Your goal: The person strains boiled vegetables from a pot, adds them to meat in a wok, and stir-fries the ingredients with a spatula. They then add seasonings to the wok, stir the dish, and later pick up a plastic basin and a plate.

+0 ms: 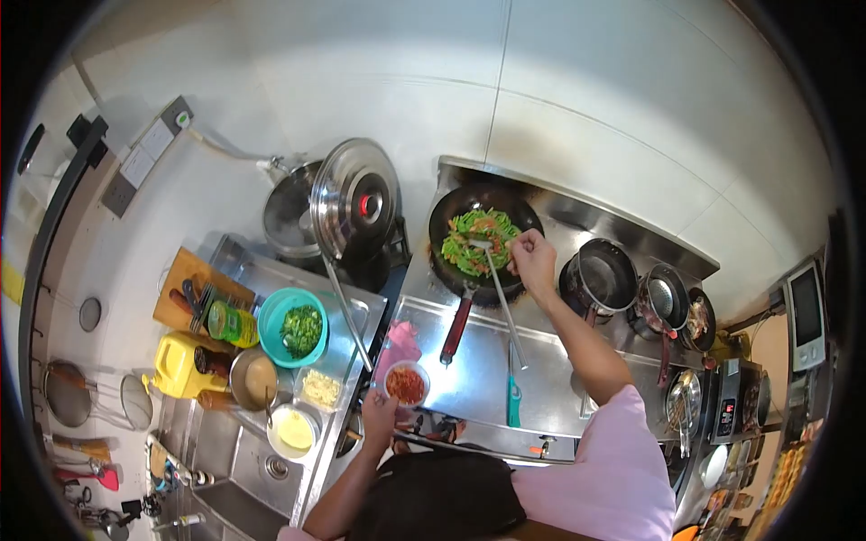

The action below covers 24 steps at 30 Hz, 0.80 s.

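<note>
My left hand (379,420) grips a small white bowl (391,365) of chopped red stuff, possibly chilli, at the counter's front edge. Over the right side of a dark wok (448,209) is my right hand (534,260), its fingers pinched together. Whatever they hold, if anything, is too small to make out. Green vegetable pieces (473,260) with reddish bits lie in the wok. A long-handled metal ladle (505,311) rests with its head among them, its handle slanting toward me beside my right hand. The wok's dark red handle (458,329) points toward me.
Left of the wok, a lidded pot (293,212) has its steel lid (356,194) tilted. A teal bowl (269,311) of chopped greens, a metal bowl (242,379) and a yellow jug (180,365) stand near the sink (244,500). Several pans, including a dark pot (604,275), stand right.
</note>
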{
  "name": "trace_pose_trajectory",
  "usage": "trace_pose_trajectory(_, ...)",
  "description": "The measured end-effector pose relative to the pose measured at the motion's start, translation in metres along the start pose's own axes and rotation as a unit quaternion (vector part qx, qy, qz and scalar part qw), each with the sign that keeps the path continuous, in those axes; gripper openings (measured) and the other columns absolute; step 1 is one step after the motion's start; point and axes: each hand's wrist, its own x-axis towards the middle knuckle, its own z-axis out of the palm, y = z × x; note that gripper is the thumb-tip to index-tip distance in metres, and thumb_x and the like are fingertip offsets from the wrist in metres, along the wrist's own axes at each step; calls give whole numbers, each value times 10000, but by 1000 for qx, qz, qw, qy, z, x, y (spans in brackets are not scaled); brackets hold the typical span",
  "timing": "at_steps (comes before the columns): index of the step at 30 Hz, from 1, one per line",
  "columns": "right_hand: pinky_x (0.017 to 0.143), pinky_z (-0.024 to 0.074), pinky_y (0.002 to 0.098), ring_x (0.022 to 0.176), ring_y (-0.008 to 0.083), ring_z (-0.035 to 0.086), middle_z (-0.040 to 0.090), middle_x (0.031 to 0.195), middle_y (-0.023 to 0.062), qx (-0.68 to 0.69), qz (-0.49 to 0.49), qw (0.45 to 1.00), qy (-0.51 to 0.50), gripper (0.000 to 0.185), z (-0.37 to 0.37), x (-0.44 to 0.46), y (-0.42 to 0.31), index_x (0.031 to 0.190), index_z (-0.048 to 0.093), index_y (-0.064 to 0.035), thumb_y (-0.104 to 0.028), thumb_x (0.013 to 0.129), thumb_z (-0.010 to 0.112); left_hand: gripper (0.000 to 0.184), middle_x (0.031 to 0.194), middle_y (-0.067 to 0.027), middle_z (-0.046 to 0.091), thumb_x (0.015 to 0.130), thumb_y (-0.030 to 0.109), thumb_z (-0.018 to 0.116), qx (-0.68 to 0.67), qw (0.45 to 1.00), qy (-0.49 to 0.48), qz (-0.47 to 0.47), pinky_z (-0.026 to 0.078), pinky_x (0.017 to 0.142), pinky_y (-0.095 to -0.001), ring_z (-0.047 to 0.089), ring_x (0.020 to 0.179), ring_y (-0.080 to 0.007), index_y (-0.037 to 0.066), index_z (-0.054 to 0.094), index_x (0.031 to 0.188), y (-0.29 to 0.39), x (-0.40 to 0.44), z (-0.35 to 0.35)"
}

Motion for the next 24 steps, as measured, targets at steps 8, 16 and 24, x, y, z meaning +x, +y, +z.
trace_pose_trajectory(8, 545, 498, 353, 608, 281, 658, 662, 689, 113, -29, -108, 935, -336, 75, 45, -196, -35, 898, 603, -66, -109, 839, 620, 178, 721, -83, 597, 886, -31, 524, -26, 997, -34, 64, 560, 467, -283, 648, 546, -179, 87, 391, 886, 42, 0, 5)
trace_pose_trajectory(16, 613, 510, 479, 691, 367, 658, 643, 757, 176, -181, -276, 846, -418, 91, 56, -208, -33, 932, 561, -44, -112, 871, 573, 116, 707, -71, 589, 891, 30, 556, 55, 996, -71, 25, 548, 461, -286, 633, 531, -167, 61, 445, 895, 61, 5, -8)
trace_pose_trajectory(24, 579, 470, 390, 615, 326, 621, 624, 685, 139, -82, -134, 858, -489, 71, 42, -188, -39, 849, 588, -47, -113, 834, 608, 111, 671, -68, 591, 847, 44, 585, 132, 987, -95, -1, 527, 442, -277, 620, 518, -154, 52, 477, 872, 80, 1, -12)
